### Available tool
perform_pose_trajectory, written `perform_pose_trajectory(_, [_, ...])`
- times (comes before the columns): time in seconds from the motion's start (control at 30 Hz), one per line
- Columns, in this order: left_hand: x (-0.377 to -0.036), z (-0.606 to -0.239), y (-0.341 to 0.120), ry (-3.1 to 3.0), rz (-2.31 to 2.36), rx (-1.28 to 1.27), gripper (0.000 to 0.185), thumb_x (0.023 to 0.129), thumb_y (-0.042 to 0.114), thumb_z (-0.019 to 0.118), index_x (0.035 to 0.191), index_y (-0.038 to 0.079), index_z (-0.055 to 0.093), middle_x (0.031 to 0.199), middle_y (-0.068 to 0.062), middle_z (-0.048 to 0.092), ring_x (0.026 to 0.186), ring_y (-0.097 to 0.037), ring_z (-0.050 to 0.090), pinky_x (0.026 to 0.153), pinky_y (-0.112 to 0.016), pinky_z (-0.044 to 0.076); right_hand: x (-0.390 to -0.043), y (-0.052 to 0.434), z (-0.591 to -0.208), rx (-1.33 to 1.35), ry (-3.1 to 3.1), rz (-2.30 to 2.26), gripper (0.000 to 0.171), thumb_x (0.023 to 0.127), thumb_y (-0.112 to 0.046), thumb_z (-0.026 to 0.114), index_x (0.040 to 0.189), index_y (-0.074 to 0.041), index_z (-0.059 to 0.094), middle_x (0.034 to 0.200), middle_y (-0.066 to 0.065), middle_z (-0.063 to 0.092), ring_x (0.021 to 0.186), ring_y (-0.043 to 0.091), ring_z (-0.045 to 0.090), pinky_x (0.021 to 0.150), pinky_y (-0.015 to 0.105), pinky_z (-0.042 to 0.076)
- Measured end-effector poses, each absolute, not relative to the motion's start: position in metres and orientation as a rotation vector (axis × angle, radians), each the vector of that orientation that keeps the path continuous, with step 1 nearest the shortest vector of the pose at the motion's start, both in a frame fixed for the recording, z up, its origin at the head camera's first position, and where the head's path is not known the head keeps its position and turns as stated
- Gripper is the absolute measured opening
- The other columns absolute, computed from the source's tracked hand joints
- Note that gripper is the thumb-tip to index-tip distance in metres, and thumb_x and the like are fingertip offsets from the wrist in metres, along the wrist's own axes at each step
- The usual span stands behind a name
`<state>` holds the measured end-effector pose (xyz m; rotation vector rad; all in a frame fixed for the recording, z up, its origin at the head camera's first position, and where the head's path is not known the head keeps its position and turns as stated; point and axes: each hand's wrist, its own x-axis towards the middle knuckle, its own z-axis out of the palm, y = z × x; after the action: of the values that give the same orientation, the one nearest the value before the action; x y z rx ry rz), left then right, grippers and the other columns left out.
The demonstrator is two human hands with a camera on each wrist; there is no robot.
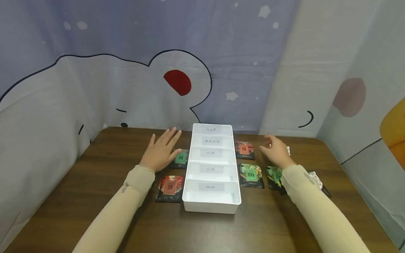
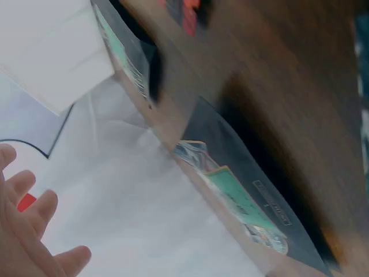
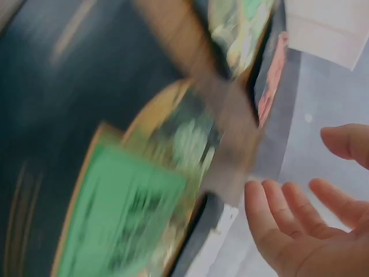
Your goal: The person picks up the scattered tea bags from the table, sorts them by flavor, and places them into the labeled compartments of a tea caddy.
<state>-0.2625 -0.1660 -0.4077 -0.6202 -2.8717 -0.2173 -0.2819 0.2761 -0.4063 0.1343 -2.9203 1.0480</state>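
My left hand hovers with fingers spread to the left of a long white divided box. Below and beside that hand lie a tea packet with a green label and one with a red label. My right hand, fingers loosely bent, is over the packets on the box's right. Near it are a red-labelled packet, a green-labelled packet and another green-labelled packet, partly covered by the sleeve. In the right wrist view, nothing lies between the fingers.
The box's compartments carry paper labels with Chinese writing. A whitish packet shows past the right sleeve, and a white-patterned one peeks out behind the right hand. A printed curtain hangs along the back of the brown wooden table.
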Motion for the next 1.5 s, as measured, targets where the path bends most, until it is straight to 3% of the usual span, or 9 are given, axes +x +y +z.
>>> perform_pose_trajectory(0.33, [-0.243, -0.408, -0.154, -2.777, -0.211, -0.807, 0.075, 0.104, 0.051, 0.049, 0.162, 0.011, 0.024, 0.167, -0.007, 0.025, 0.154, -0.028, 0.023, 0.123, -0.06, 0.008, -0.289, 0.26, -0.409, -0.119, -2.912, 1.499, 0.059, 0.101, -0.016, 0.059, 0.148, 0.011, 0.037, 0.141, 0.035, 0.048, 0.119, 0.045, 0.059, 0.081, 0.035, 0.062])
perform_pose_trajectory(0.57, [-0.233, -0.412, -0.144, -2.794, -0.24, -0.94, 0.077, 0.103, 0.053, 0.047, 0.162, 0.01, 0.024, 0.168, -0.006, 0.023, 0.153, -0.026, 0.024, 0.124, -0.055, 0.012, -0.296, 0.252, -0.414, -0.141, -2.985, 1.417, 0.061, 0.099, -0.017, 0.062, 0.145, 0.016, 0.038, 0.138, 0.037, 0.05, 0.115, 0.046, 0.061, 0.09, 0.046, 0.059])
perform_pose_trajectory(0.77, [-0.23, -0.415, -0.141, -2.786, -0.233, -0.993, 0.076, 0.103, 0.052, 0.048, 0.161, 0.008, 0.025, 0.167, -0.008, 0.025, 0.154, -0.025, 0.023, 0.124, -0.054, 0.016, -0.302, 0.246, -0.42, -0.129, -3.055, 1.205, 0.073, 0.095, -0.028, 0.069, 0.14, 0.021, 0.04, 0.137, 0.04, 0.049, 0.11, 0.046, 0.063, 0.092, 0.051, 0.057])
perform_pose_trajectory(0.9, [-0.23, -0.416, -0.14, -2.798, -0.228, -0.993, 0.075, 0.103, 0.051, 0.047, 0.161, 0.008, 0.025, 0.167, -0.007, 0.024, 0.154, -0.023, 0.022, 0.124, -0.052, 0.018, -0.306, 0.244, -0.424, -0.094, -3.055, 1.025, 0.062, 0.089, -0.033, 0.076, 0.121, 0.019, 0.061, 0.12, 0.034, 0.064, 0.092, 0.036, 0.065, 0.084, 0.049, 0.056])
perform_pose_trajectory(1.0, [-0.231, -0.417, -0.138, -2.809, -0.228, -0.993, 0.074, 0.104, 0.05, 0.045, 0.161, 0.009, 0.025, 0.167, -0.006, 0.024, 0.154, -0.023, 0.021, 0.124, -0.051, 0.018, -0.307, 0.242, -0.426, -0.1, -3.041, 0.971, 0.047, 0.086, -0.033, 0.079, 0.098, 0.013, 0.073, 0.088, 0.023, 0.071, 0.073, 0.025, 0.058, 0.068, 0.04, 0.052])
perform_pose_trajectory(1.07, [-0.231, -0.417, -0.138, -2.814, -0.231, -0.997, 0.073, 0.104, 0.049, 0.045, 0.161, 0.008, 0.025, 0.167, -0.006, 0.025, 0.154, -0.024, 0.022, 0.124, -0.051, 0.018, -0.308, 0.24, -0.426, -0.108, -3.033, 0.966, 0.041, 0.086, -0.032, 0.079, 0.084, 0.009, 0.075, 0.068, 0.012, 0.066, 0.063, 0.018, 0.049, 0.059, 0.033, 0.045])
perform_pose_trajectory(1.13, [-0.231, -0.418, -0.138, -2.815, -0.234, -1.0, 0.073, 0.104, 0.049, 0.045, 0.161, 0.007, 0.025, 0.167, -0.007, 0.025, 0.154, -0.024, 0.022, 0.124, -0.052, 0.018, -0.307, 0.237, -0.427, -0.125, -3.038, 0.966, 0.043, 0.086, -0.032, 0.079, 0.065, 0.003, 0.069, 0.055, 0.002, 0.05, 0.057, 0.017, 0.038, 0.055, 0.03, 0.036])
perform_pose_trajectory(1.27, [-0.23, -0.417, -0.139, -2.802, -0.237, -1.002, 0.073, 0.104, 0.048, 0.046, 0.161, 0.006, 0.026, 0.166, -0.008, 0.027, 0.153, -0.026, 0.024, 0.123, -0.053, 0.02, -0.307, 0.233, -0.426, -0.127, -3.048, 0.945, 0.058, 0.087, -0.031, 0.077, 0.045, -0.012, 0.043, 0.049, -0.004, 0.027, 0.061, 0.019, 0.03, 0.055, 0.031, 0.028])
perform_pose_trajectory(1.5, [-0.232, -0.418, -0.141, -2.84, -0.222, -0.972, 0.073, 0.104, 0.051, 0.042, 0.162, 0.009, 0.024, 0.167, -0.005, 0.023, 0.154, -0.023, 0.02, 0.125, -0.05, 0.017, -0.308, 0.225, -0.42, -0.129, -3.064, 0.914, 0.053, 0.086, -0.027, 0.075, 0.046, -0.015, 0.042, 0.054, -0.002, 0.039, 0.087, 0.032, 0.046, 0.073, 0.04, 0.04])
